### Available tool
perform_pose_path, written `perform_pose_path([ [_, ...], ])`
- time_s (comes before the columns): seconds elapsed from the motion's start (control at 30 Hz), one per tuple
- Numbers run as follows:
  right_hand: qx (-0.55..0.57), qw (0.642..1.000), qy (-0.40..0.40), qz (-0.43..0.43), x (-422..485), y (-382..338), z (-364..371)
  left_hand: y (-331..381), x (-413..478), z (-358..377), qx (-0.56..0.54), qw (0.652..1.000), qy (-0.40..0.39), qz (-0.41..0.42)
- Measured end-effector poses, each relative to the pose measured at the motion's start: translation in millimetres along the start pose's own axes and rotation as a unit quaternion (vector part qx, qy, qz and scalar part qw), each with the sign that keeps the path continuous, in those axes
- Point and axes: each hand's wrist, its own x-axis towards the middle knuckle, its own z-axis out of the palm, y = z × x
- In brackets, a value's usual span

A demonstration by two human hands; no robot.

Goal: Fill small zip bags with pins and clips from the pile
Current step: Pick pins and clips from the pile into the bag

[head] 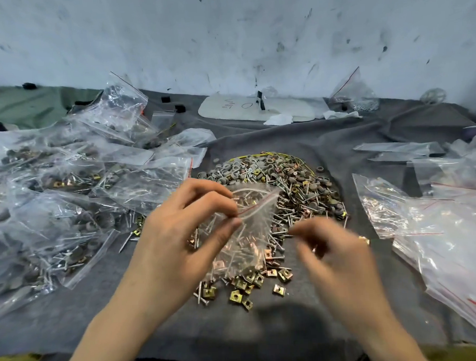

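While the zip bag [257,234] is being pinched at its rim by the left hand [176,237] above the pile [300,188], right hand [338,255] blurred at near right, its grasp indeterminable

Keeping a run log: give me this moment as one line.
left hand: pinches small clear zip bag at its mouth | right hand: motion-blurred, grip unclear | pile of metal pins and brass clips: beneath bag

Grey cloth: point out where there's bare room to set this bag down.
Two bare patches of grey cloth: the near strip between the brass clips and the table's front edge, and the stretch behind the pile up to the white board. Crowded: filled bags on the left, stacked bags on the right.
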Motion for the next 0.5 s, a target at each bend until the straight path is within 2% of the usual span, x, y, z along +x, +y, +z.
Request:
perform_pose_path([
  [0.07,-0.070,0.988,-0.137,0.026,-17,13,17,-3,1,-1,0.003,1.000,0.011,-0.003],
  [0.1,-0.103,0.978,-0.176,0.034,-24,21,23,-4,1,-2,0.000,1.000,0.013,-0.005],
  [0.2,-0.130,0.968,-0.209,0.055,-38,30,30,-4,0,-2,-0.003,1.000,0.009,-0.010],
  [0.3,-0.153,0.972,-0.178,0.014,-42,29,30,-3,-1,-1,-0.001,1.000,0.000,-0.010],
  [0.37,-0.148,0.981,-0.122,-0.029,-37,27,25,0,-2,0,-0.010,1.000,-0.007,-0.007],
  [0.5,-0.064,0.994,0.006,-0.088,-12,8,2,5,-2,2,-0.007,1.000,-0.023,0.008],
])
